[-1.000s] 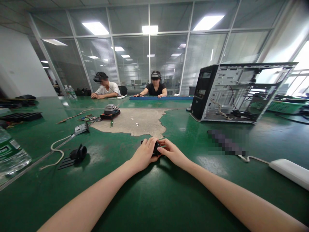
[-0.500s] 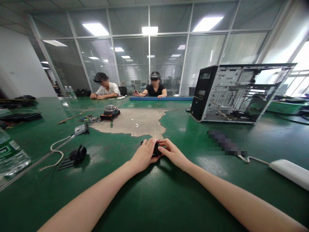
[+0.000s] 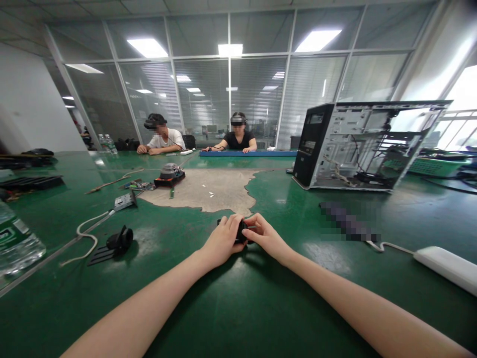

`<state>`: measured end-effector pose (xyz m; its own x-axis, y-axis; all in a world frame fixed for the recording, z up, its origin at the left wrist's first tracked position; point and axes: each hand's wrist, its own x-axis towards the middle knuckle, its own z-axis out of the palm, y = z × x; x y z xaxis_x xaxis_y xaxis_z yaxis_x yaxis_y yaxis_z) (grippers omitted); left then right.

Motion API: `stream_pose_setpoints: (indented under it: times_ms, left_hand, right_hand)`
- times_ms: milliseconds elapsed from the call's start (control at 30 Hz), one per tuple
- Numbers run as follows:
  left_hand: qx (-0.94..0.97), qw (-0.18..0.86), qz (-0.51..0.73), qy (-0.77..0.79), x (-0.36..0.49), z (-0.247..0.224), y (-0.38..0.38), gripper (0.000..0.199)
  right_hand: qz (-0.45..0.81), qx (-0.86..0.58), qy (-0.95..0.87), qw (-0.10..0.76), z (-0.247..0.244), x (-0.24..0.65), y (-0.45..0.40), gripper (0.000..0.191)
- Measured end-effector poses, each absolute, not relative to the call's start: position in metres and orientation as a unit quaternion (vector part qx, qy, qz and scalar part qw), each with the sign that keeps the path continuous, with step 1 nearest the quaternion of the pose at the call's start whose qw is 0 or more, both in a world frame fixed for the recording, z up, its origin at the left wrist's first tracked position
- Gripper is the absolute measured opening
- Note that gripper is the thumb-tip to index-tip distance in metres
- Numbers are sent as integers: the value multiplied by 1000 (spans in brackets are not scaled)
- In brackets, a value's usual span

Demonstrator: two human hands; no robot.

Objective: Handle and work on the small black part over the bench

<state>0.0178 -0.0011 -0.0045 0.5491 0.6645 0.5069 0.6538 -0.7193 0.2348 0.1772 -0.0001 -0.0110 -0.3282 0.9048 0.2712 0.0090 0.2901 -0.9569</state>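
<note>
Both hands meet over a small black part (image 3: 240, 233) at the middle of the green table. My left hand (image 3: 224, 237) wraps over it from the left and grips it, covering most of its shape. From the right, the thumb and fingers of my right hand (image 3: 261, 232) pinch at its right end. What kind of part it is cannot be told, since the fingers hide it. Left of my hands lies a black bracket (image 3: 114, 244) with a round piece and long prongs.
An open computer case (image 3: 357, 146) stands at the right rear. A white power strip (image 3: 447, 266) lies right, a water bottle (image 3: 18, 243) left. A heatsink fan (image 3: 170, 174) and a metal bracket (image 3: 125, 200) lie left of the bare patch (image 3: 212, 189). Two people sit across the table.
My right thumb and fingers have shifted slightly on the black part, while my left hand keeps its grip. Across the table, one person's raised hand has come down.
</note>
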Motion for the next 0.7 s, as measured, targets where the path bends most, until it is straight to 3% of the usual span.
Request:
stream_pose_setpoints:
  times_ms: [300, 700]
  left_hand:
    - [881, 5, 287, 376, 17, -6, 0, 59]
    - [881, 6, 289, 375, 17, -7, 1, 58]
  right_hand:
    - [481, -324, -690, 433, -9, 183, -2, 33]
    - [458, -373, -688, 422, -9, 181, 0, 29]
